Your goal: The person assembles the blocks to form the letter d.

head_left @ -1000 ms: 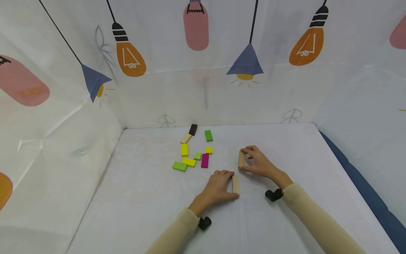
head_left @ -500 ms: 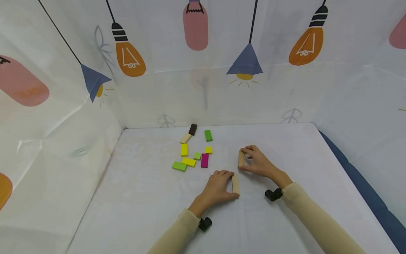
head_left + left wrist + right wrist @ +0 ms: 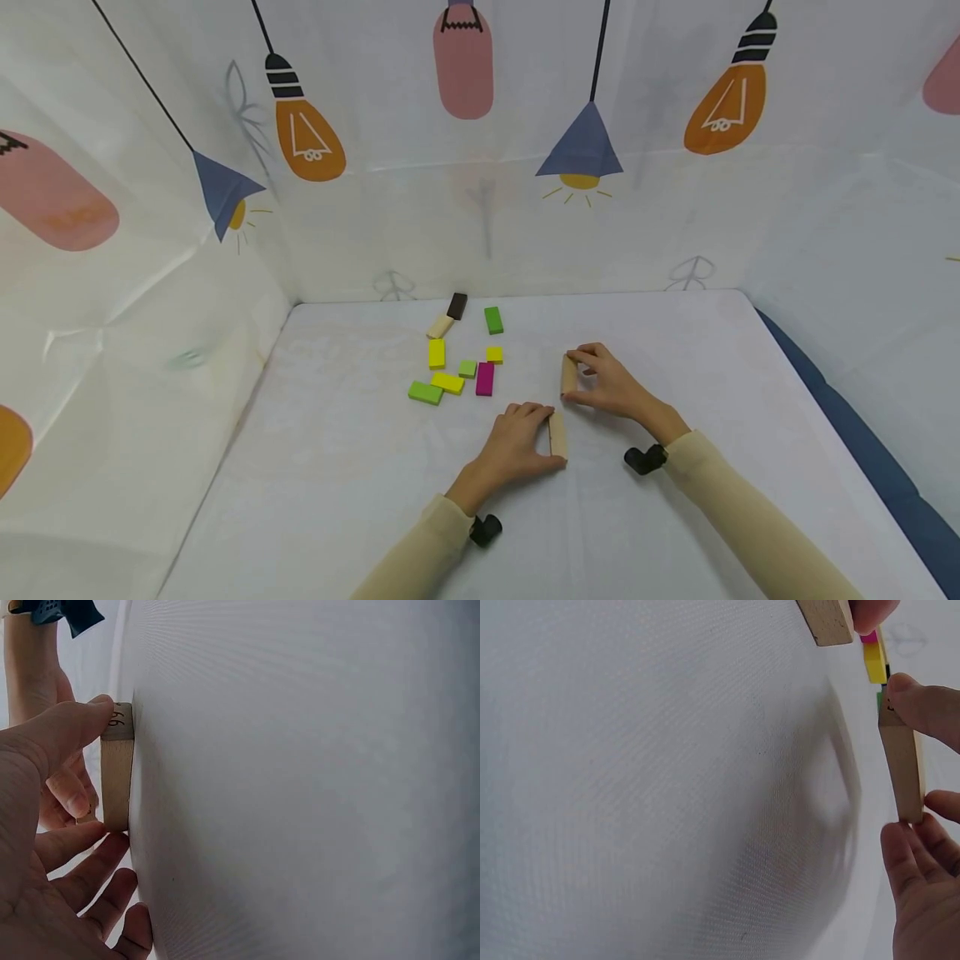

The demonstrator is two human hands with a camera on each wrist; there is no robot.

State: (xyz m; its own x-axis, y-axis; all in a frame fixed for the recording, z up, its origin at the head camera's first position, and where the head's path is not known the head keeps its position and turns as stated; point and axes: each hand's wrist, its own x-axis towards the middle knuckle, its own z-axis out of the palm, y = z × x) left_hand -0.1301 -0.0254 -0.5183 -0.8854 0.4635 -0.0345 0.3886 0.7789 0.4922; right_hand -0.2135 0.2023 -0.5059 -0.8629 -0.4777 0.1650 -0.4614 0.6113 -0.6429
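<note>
My left hand pinches a plain wooden block by its two ends, thumb at the near end and fingers at the far end. Dark printed marks show on the end of that block in the left wrist view, where its long side lies right at the white cloth. Farther back and slightly right, my right hand holds a second plain wooden block the same way, lengthwise between thumb and fingertips. In the right wrist view this block appears over the cloth, with a shadow beside it. A small gap separates the two blocks.
Left of the hands lie several coloured blocks: a magenta one, yellow ones, green ones, a pale wooden one and a dark brown one. White sheeting printed with lamps hangs behind the white table.
My right hand has shifted very slightly left with its wooden block. The left hand and the coloured blocks stay where they were.
</note>
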